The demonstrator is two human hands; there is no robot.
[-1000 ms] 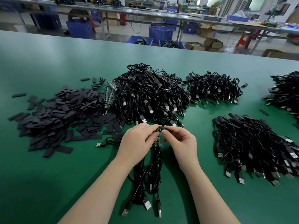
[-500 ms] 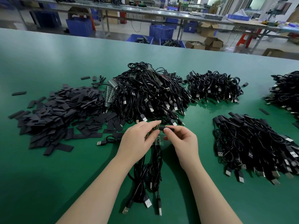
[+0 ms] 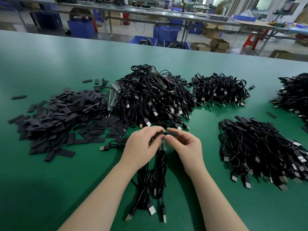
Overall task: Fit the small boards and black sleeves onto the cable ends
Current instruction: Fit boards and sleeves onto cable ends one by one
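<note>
My left hand (image 3: 143,145) grips a bunch of black USB cables (image 3: 155,179) whose small green boards (image 3: 160,144) show between my fingers. My right hand (image 3: 185,145) pinches a black sleeve (image 3: 172,133) between thumb and forefinger, its left end touching the top board. The cables hang toward me over the green table (image 3: 50,189), plugs lying near the front. A heap of flat black sleeves (image 3: 55,117) lies to the left. A large pile of bare cables (image 3: 150,99) sits just behind my hands.
A strip of spare boards (image 3: 112,99) lies between the sleeve heap and the big pile. More cable piles lie at the back right (image 3: 220,90), right (image 3: 260,147) and far right (image 3: 295,94). One loose cable (image 3: 110,146) rests left of my hand.
My right hand has drawn slightly right, and the black sleeve is now plainly visible between its fingertips, meeting the board held in my left hand.
</note>
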